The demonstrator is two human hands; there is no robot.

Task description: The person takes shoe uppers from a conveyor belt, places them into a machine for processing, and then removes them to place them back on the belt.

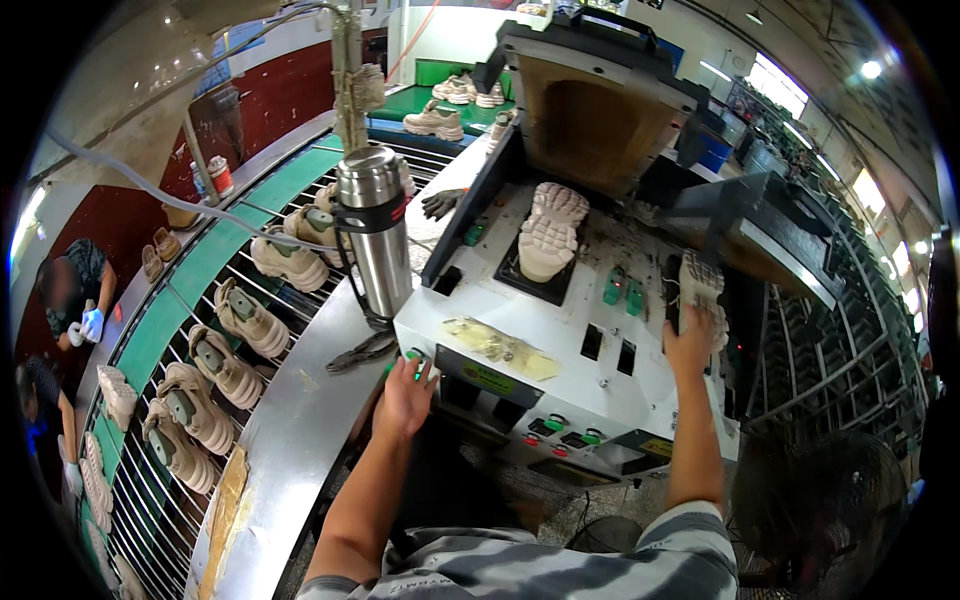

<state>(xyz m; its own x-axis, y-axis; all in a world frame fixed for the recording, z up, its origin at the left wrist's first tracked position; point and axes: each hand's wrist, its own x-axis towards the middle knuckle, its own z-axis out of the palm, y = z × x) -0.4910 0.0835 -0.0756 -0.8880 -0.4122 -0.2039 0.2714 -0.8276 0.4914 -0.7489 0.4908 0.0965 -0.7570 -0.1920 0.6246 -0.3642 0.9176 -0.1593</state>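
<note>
My left hand [403,396] is at the front left corner of a white press machine [455,335], fingers apart beside a green button [415,356], holding nothing. At the right station my right hand [690,343] grips the near end of a beige shoe [701,280], which lies sole up; part of my grip is hidden. Another beige shoe [552,232] rests sole up on the black pad of the left station. Above that one a black hinged lid [600,120] stands raised. A second black lid [765,240] is tilted up at the right.
A steel thermos [378,235] and dark pliers [362,352] stand and lie on the metal ledge left of the machine. Beyond runs a roller conveyor [275,350] with several beige shoes. Two people work at far left. A fan [815,500] is at lower right.
</note>
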